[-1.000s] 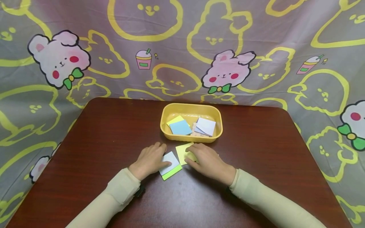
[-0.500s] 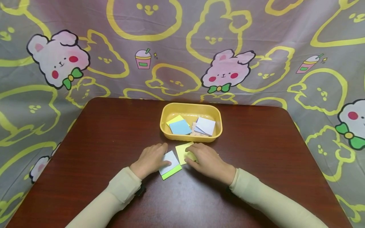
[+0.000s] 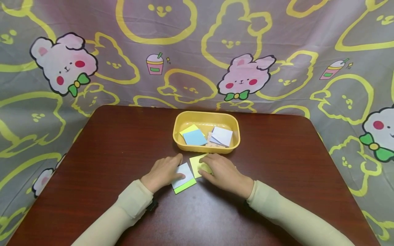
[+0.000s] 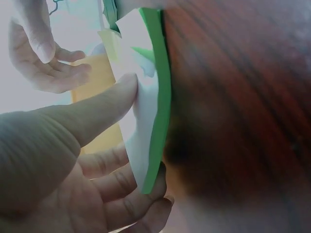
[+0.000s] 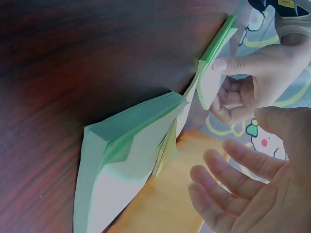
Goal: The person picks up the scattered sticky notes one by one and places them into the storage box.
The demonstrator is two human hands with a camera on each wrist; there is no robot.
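In the head view my left hand holds a pale sticky note pad with a bright green strip along its near edge. The left wrist view shows the thumb on the pad's white face and the fingers bent around its far side. My right hand hovers over a yellow sticky note pad, covering part of it. Its fingers look loosely bent with nothing between them in the right wrist view. Below that hand stands a thick pad with green-tinted edges, mostly hidden from the head camera.
Just beyond the hands is a yellow plastic tub. Inside lie a blue pad over a yellow one, and white pads on a patterned piece. A cartoon-print cloth hangs behind the dark wooden table.
My left hand has edged very slightly to the right. The right hand and the tub's contents look unchanged.
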